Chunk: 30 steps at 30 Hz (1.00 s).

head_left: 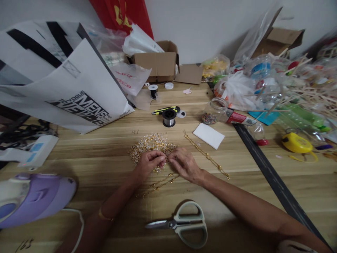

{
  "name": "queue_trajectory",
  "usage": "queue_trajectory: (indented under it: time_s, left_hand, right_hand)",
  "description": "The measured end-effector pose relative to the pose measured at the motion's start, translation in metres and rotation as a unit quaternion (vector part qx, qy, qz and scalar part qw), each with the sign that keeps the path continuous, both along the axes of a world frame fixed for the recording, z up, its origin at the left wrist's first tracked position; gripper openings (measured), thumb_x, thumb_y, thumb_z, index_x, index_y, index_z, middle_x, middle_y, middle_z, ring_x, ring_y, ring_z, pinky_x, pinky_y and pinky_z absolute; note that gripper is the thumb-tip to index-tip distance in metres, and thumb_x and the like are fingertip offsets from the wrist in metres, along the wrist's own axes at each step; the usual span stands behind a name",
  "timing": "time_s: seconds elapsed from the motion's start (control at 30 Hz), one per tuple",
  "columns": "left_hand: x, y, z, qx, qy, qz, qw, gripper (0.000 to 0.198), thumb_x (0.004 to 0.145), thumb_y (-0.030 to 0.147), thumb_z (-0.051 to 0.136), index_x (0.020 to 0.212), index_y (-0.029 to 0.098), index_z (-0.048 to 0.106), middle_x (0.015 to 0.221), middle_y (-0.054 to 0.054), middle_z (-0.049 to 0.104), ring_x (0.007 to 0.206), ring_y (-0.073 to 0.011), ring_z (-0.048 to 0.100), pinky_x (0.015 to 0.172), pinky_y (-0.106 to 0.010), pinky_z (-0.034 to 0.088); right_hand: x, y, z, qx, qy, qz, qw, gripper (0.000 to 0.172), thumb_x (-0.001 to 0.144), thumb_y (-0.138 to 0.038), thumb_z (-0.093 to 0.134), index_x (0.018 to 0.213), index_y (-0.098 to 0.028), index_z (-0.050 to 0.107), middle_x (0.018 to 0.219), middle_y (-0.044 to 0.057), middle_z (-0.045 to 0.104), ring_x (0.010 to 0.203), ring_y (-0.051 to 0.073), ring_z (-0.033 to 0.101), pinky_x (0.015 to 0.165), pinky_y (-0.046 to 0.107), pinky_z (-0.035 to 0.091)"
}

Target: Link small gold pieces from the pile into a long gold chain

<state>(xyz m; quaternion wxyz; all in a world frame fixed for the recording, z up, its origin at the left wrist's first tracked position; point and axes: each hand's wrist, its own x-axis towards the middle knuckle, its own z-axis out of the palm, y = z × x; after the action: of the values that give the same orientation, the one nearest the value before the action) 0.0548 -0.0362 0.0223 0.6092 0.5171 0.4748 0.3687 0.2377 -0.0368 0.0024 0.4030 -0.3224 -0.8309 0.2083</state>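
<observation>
My left hand and my right hand meet fingertip to fingertip at the right side of a loose pile of small gold and silver charms. Both are closed in a pinch; whatever lies between the fingers is too small to make out. A gold chain with beads runs out from beneath my right hand toward the lower left. Another gold chain lies stretched diagonally to the right of that hand. Nearer to me, large scissors with pale handles rest on the wooden table, blades pointing left.
Beyond the pile stand a spool of silver wire, a yellow-black cutter and a jar of beads. A white card lies right. A purple iron and white bag occupy the left; a yellow tape measure sits far right.
</observation>
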Motion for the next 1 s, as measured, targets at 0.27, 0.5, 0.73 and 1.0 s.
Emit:
queue_trajectory:
  time_s: [0.27, 0.5, 0.73, 1.0]
  left_hand:
    - [0.0, 0.0001, -0.0009, 0.0, 0.003, -0.002, 1.0, 0.024, 0.068, 0.036, 0.068, 0.07, 0.012, 0.064, 0.058, 0.0, 0.06, 0.053, -0.0101, 0.052, 0.055, -0.022, 0.044]
    - [-0.0009, 0.0007, -0.0021, 0.001, -0.003, -0.006, 1.0, 0.023, 0.068, 0.036, 0.069, 0.07, 0.013, 0.065, 0.059, 0.0, 0.06, 0.054, -0.0102, 0.053, 0.055, -0.023, 0.044]
    - [-0.0006, 0.0004, -0.0011, -0.003, -0.004, -0.006, 1.0, 0.022, 0.069, 0.034, 0.069, 0.07, 0.013, 0.065, 0.058, 0.001, 0.061, 0.053, -0.0099, 0.053, 0.055, -0.022, 0.045]
    - [-0.0009, 0.0001, -0.0005, 0.003, -0.001, -0.013, 1.0, 0.021, 0.07, 0.034, 0.067, 0.07, 0.012, 0.065, 0.058, 0.0, 0.06, 0.054, -0.0099, 0.053, 0.056, -0.022, 0.044]
  right_hand:
    - [0.0009, 0.0002, -0.0015, -0.007, 0.008, 0.006, 1.0, 0.012, 0.092, -0.02, 0.041, 0.086, -0.019, 0.052, 0.079, 0.006, 0.058, 0.074, 0.018, 0.051, 0.07, 0.031, 0.042]
    - [0.0, 0.0, -0.0013, -0.004, 0.004, -0.002, 1.0, 0.012, 0.092, -0.02, 0.041, 0.086, -0.019, 0.052, 0.078, 0.006, 0.058, 0.073, 0.018, 0.05, 0.068, 0.032, 0.042]
    - [-0.0001, 0.0001, -0.0009, 0.002, 0.01, 0.001, 1.0, 0.01, 0.091, -0.018, 0.043, 0.086, -0.019, 0.051, 0.078, 0.006, 0.058, 0.074, 0.018, 0.05, 0.069, 0.032, 0.042]
    - [0.0007, 0.0001, -0.0016, 0.001, 0.004, -0.004, 1.0, 0.01, 0.091, -0.018, 0.043, 0.086, -0.018, 0.051, 0.079, 0.006, 0.058, 0.074, 0.018, 0.05, 0.069, 0.032, 0.042]
